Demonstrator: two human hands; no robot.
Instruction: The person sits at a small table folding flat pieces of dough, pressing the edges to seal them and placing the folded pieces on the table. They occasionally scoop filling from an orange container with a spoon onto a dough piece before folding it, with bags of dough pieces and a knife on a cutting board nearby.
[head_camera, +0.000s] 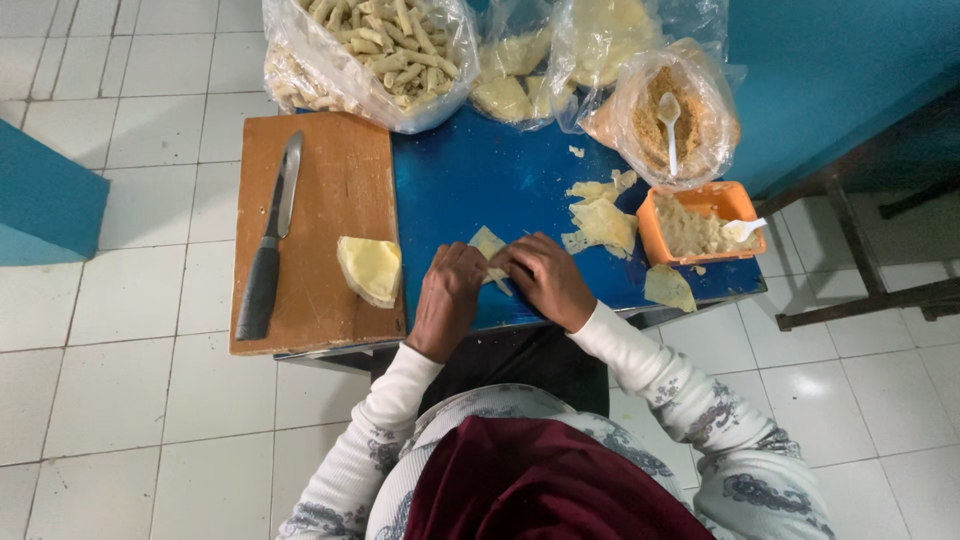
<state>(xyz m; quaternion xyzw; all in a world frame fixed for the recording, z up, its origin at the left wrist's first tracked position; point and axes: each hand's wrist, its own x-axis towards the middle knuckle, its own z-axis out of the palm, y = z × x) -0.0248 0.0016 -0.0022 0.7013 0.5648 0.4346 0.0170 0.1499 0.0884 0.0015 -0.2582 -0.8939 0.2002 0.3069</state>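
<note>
Both hands (500, 285) pinching pale wrapper (488, 243), orange tub (650, 232) right, clear bags (400, 100) behind

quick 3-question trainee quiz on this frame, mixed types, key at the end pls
1. True or false: the knife lies on the wooden cutting board.
2. Both the left hand and the right hand are pressing on which item? A) the pale wrapper sheet on the blue table B) the orange tub C) the wrapper stack
3. What utensil stands in the bag of brown crumbs?

Key:
1. True.
2. A.
3. A white plastic spoon.
</note>
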